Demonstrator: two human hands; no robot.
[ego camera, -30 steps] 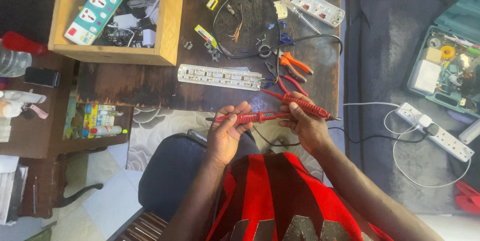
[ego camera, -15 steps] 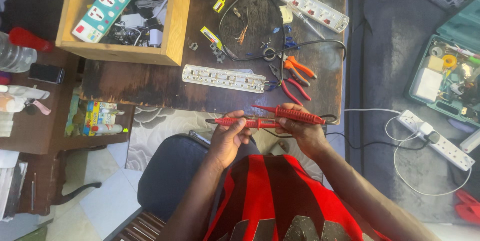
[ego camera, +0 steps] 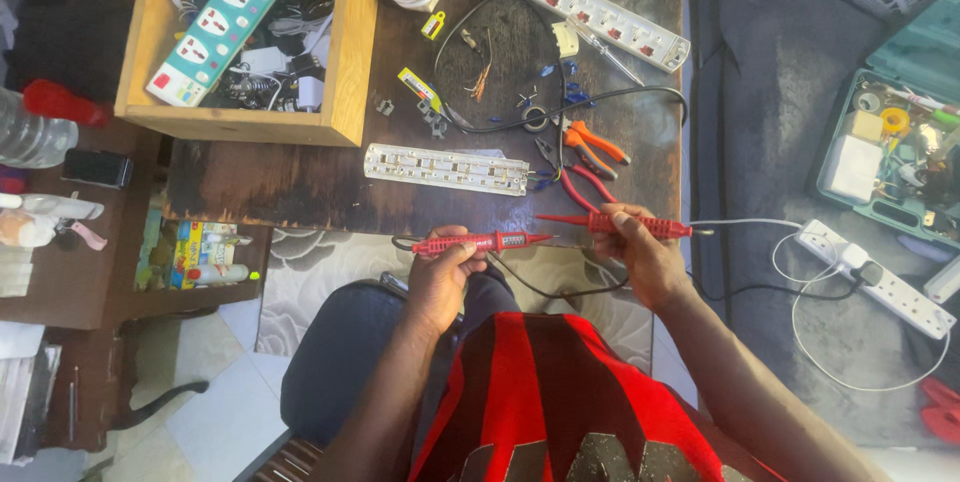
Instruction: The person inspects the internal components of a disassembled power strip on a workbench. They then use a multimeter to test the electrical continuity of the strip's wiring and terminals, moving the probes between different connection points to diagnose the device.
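While gripping a red probe in each hand, keep fingers back on the insulated handles, clear of the metal tips. Left hand point(ego camera: 445, 277) closed round the left probe point(ego camera: 470, 242), tip pointing right. Right hand point(ego camera: 640, 260) closed round the right probe point(ego camera: 640, 226), tip pointing left. Both held roughly level, just off the near edge of the bench point(ego camera: 300, 192), tips near each other but apart. Probably best handled with steady wrists and small, slow moves. Mind the black lead point(ego camera: 540, 292) looping between the hands over the lap; leave it slack and unsnagged. Just beyond the tips, on the bench: an opened white power strip point(ego camera: 445, 168), with orange pliers point(ego camera: 590, 147) to its right. Keep the tips off stray bare metal there. Far left, a wooden box point(ego camera: 350, 62) of sockets and cables.
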